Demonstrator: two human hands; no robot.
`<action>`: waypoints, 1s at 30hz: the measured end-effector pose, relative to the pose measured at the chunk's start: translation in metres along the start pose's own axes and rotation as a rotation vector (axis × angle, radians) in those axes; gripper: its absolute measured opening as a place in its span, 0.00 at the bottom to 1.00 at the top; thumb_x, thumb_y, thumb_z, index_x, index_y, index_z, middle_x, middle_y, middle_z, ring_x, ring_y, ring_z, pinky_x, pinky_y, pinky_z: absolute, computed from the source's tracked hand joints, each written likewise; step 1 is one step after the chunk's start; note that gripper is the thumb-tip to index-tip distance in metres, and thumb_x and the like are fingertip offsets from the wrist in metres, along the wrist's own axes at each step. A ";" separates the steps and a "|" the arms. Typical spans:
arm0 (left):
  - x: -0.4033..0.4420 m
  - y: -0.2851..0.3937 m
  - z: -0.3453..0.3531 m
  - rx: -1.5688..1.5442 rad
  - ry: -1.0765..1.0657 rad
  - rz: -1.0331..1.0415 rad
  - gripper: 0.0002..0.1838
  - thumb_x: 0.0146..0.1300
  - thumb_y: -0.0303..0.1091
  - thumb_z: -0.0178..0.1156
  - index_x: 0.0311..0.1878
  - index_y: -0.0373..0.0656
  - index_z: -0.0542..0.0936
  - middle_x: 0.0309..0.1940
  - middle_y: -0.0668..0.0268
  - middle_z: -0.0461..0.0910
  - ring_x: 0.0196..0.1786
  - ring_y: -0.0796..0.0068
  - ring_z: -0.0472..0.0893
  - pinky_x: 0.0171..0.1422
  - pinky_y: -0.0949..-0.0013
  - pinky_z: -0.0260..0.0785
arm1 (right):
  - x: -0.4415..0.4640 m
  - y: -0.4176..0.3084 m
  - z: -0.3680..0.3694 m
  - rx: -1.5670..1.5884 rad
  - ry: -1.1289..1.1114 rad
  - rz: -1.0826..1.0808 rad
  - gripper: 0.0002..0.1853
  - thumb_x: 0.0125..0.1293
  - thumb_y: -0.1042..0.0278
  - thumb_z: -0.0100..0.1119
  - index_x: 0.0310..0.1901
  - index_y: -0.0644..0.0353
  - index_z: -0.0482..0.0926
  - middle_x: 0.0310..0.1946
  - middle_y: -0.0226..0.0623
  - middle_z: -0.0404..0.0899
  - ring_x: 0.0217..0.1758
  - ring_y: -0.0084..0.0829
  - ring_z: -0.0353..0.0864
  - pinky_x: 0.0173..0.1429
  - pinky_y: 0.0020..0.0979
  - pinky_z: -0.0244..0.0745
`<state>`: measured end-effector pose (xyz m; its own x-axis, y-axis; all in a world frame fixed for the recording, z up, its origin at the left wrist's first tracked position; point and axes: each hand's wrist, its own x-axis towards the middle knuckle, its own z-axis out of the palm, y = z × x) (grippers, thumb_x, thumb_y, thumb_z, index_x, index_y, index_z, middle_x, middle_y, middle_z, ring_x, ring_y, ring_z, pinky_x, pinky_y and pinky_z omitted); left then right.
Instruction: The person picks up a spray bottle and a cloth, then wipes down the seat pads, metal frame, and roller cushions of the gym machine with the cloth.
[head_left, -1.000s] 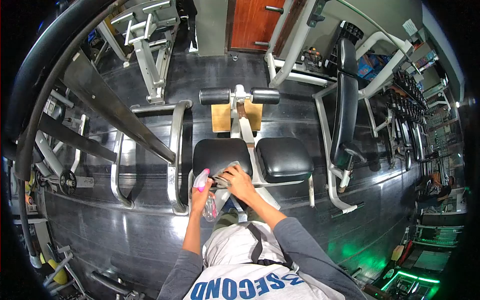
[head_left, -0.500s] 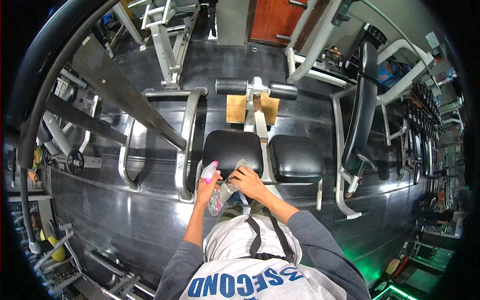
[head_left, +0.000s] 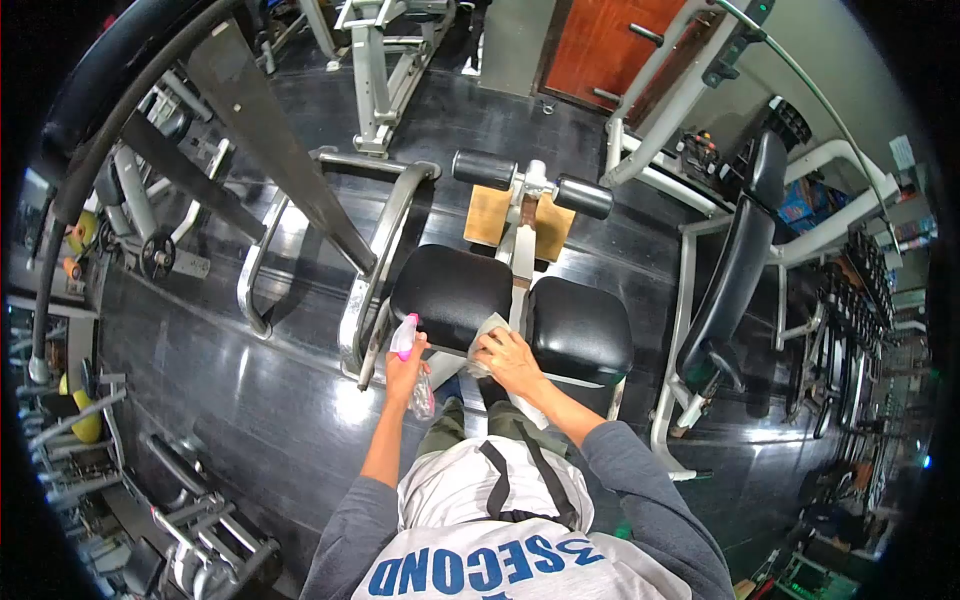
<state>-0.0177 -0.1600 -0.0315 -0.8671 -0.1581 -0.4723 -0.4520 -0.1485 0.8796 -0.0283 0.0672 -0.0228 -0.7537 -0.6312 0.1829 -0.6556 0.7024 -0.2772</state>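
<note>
— Pictured from overhead above a dark gym floor: gripping what, at seven o'clock of the nearer black pad?

— A spray bottle, clasped in the left hand; clamped around the upper part, with a pink nozzle tipped toward twelve o'clock and a clear body hanging below the grip

— And at five o'clock of that same pad?

— A pale cloth, caught beneath the bent fingers of the right hand; seen overlapping the pad's edge, though impossible to tell from above whether touching it

— Set amid what?

— Beside a second black pad, between three and four o'clock of the first, and below a pair of black rollers near twelve

— Handled well how, by the look of it?

— Best, in all likelihood, with the cloth spread flat under the palm rather than bunched at the fingertips; pressed evenly, and guided patiently around corners and edges

— And with the bottle?

— Better held firmly, clear of the cloth, and aimed away from the white shirt at six o'clock; too small to tell any pressure on the trigger
</note>
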 end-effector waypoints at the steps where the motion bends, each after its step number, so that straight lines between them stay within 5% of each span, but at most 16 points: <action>1: -0.011 0.000 0.004 -0.059 0.041 0.041 0.19 0.66 0.41 0.62 0.56 0.42 0.76 0.34 0.67 0.80 0.20 0.81 0.74 0.22 0.75 0.66 | 0.004 -0.002 0.007 0.002 0.054 -0.023 0.10 0.50 0.66 0.58 0.35 0.48 0.84 0.42 0.23 0.73 0.51 0.29 0.71 0.49 0.33 0.67; 6: -0.059 -0.011 0.011 -0.165 0.131 0.027 0.23 0.67 0.38 0.60 0.63 0.42 0.71 0.36 0.65 0.78 0.21 0.79 0.74 0.23 0.74 0.67 | 0.037 -0.017 0.024 0.015 0.119 -0.075 0.08 0.50 0.68 0.57 0.33 0.54 0.83 0.40 0.26 0.73 0.49 0.32 0.70 0.50 0.36 0.66; 15: -0.087 -0.004 0.036 -0.131 0.224 0.073 0.27 0.67 0.41 0.60 0.65 0.39 0.68 0.37 0.64 0.76 0.23 0.77 0.74 0.25 0.74 0.68 | 0.002 0.004 0.009 0.139 0.134 0.014 0.11 0.47 0.72 0.60 0.34 0.51 0.84 0.43 0.26 0.75 0.52 0.33 0.70 0.48 0.37 0.67; 23: -0.062 0.011 0.062 -0.064 0.148 0.091 0.25 0.67 0.42 0.61 0.63 0.41 0.70 0.36 0.65 0.78 0.22 0.77 0.74 0.26 0.73 0.68 | -0.019 -0.011 0.014 0.626 0.219 0.514 0.19 0.44 0.84 0.59 0.41 0.59 0.81 0.46 0.38 0.74 0.52 0.43 0.73 0.59 0.38 0.70; 25: -0.054 0.015 0.067 -0.044 0.146 0.079 0.25 0.66 0.42 0.62 0.62 0.42 0.71 0.34 0.65 0.78 0.21 0.77 0.74 0.26 0.73 0.68 | -0.020 -0.024 0.029 0.848 0.476 0.798 0.20 0.45 0.84 0.59 0.44 0.60 0.80 0.46 0.42 0.74 0.55 0.45 0.73 0.62 0.38 0.68; 27: -0.046 0.018 0.070 -0.050 0.140 0.095 0.24 0.65 0.41 0.62 0.61 0.42 0.72 0.34 0.65 0.79 0.21 0.77 0.75 0.26 0.73 0.68 | -0.020 -0.026 0.040 0.882 0.501 0.882 0.19 0.52 0.80 0.60 0.49 0.61 0.79 0.50 0.44 0.74 0.58 0.45 0.73 0.64 0.38 0.66; 30: -0.031 0.020 0.071 0.022 0.056 0.084 0.26 0.67 0.42 0.59 0.64 0.42 0.69 0.34 0.66 0.78 0.23 0.79 0.76 0.26 0.73 0.70 | -0.014 -0.039 0.056 0.931 0.617 1.151 0.15 0.66 0.65 0.61 0.51 0.63 0.77 0.47 0.40 0.79 0.49 0.34 0.78 0.56 0.33 0.69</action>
<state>-0.0146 -0.0891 0.0042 -0.8896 -0.2232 -0.3985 -0.3830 -0.1106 0.9171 0.0104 0.0295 -0.0676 -0.8567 0.4521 -0.2485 0.3285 0.1067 -0.9385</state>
